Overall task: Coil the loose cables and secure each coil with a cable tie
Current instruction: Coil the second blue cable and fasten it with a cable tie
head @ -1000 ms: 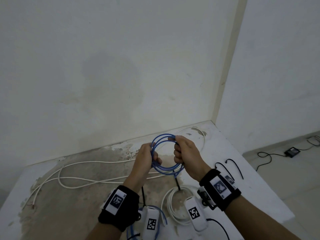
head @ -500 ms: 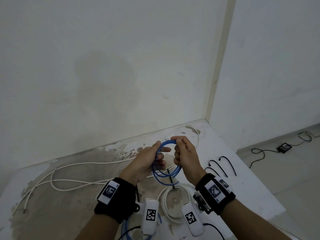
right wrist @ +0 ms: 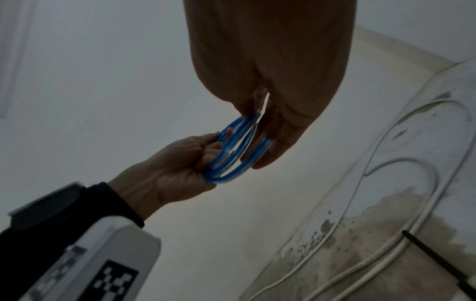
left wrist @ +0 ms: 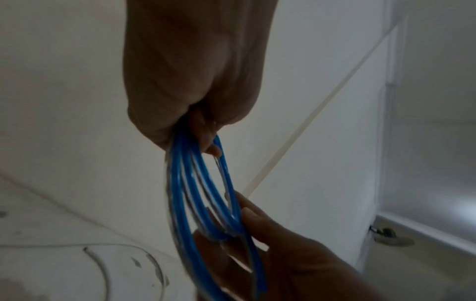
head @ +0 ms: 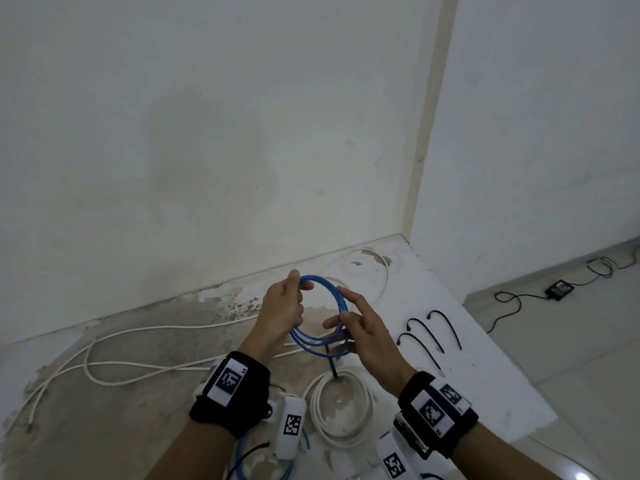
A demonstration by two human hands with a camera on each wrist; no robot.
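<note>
1. Your left hand (head: 282,308) gripped the blue cable coil (head: 320,315) at its left side, fingers curled round the loops, holding it up above the worktop (head: 485,368).
2. Your right hand (head: 363,329) pinched the coil's lower right between thumb and fingers, index finger stretched out.
3. A coiled white cable (head: 341,407) lay beneath your hands.
4. 3 black cable ties (head: 427,332) lay to the right, a loose white cable (head: 138,365) to the left.
</note>
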